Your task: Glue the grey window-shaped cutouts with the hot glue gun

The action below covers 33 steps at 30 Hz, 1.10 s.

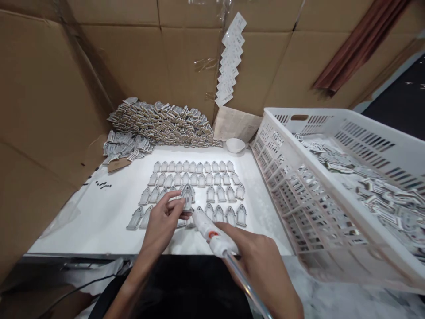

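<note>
Cardboard walls (pixel 43 115) close the left and back of the frame; the white board (pixel 109 212) has bare room at lower left. At centre, the left hand (pixel 164 221) pinches an arch-shaped piece (pixel 187 196) upright above the laid-out rows (pixel 195 181). Just right, the right hand (pixel 262 266) grips a white glue gun (pixel 212 232), nozzle near that piece. A white crate (pixel 332 186) crowds the right edge.

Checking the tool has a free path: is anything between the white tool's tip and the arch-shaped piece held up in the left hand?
Nothing visible does. The left hand holds the arch-shaped piece above the rows on the white board, and the white tool in the right hand points its tip just beneath the piece.
</note>
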Motion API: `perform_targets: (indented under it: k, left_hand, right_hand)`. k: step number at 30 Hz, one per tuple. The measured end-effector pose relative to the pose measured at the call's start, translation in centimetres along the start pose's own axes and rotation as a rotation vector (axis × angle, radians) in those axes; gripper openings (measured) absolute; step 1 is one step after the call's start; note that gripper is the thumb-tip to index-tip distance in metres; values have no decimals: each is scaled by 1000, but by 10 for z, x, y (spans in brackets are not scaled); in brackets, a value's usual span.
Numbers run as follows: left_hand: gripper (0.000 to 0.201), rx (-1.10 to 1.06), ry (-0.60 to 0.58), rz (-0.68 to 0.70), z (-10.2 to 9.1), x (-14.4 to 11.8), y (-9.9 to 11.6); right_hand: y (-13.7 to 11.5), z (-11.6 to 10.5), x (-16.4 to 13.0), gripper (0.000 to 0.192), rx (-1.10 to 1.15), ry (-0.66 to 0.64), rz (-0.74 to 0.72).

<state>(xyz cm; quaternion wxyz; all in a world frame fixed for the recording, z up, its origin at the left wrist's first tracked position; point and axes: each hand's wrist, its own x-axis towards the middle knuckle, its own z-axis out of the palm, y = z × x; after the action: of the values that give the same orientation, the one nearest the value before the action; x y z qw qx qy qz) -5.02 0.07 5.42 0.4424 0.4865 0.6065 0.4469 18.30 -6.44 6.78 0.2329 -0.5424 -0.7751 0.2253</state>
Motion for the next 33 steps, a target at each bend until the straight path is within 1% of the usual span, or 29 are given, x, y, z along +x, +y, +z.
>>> perform_targets:
  k: [1, 2, 5, 8, 11, 14, 17, 20, 23, 25, 26, 28, 30, 31, 33]
  left_hand:
    - [51, 42, -7, -5, 1, 8, -6]
    - [48, 79, -20, -9, 3, 17, -12]
    - [39, 183, -89, -28, 11, 49, -26]
    - [32, 289, -167, -26, 24, 78, -34]
    - [27, 410, -215, -9, 37, 97, -38]
    - [25, 541, -221, 21, 46, 108, -38]
    - [26, 641, -209, 61, 49, 113, -36]
    - [31, 702, -214, 115, 47, 113, -33]
    - [26, 749, -214, 160, 41, 111, -26]
    - [20, 769, -217, 187, 40, 116, -15]
    - [18, 770, -223, 206, 42, 122, -6]
    - [18, 746, -245, 259, 53, 146, 22]
    - [26, 688, -249, 316, 73, 183, 61]
    - [33, 647, -249, 352, 86, 205, 83]
    - [38, 580, -223, 393, 113, 252, 127]
  right_hand:
    - [4, -2, 0, 34, -24, 22, 5]
    - [8, -5, -1, 34, -37, 52, 19]
    - [26, -15, -2, 28, -53, 181, 108]
    - [43, -24, -3, 33, -70, 280, 204]
    - [54, -29, 0, 38, -78, 319, 256]
    - [62, -28, 5, 39, -74, 315, 267]
    - [72, -24, 13, 38, -48, 296, 262]
    - [82, -20, 22, 40, -18, 327, 260]
    - [91, -17, 31, 43, 42, 388, 250]
    - [97, -13, 39, 45, 46, 452, 264]
    - [101, -9, 44, 46, 22, 489, 291]
    - [110, 0, 54, 48, -59, 552, 376]
    - [119, 9, 64, 49, -125, 587, 450]
    - [122, 14, 67, 51, -142, 600, 472]
    - [126, 19, 72, 53, -153, 616, 501]
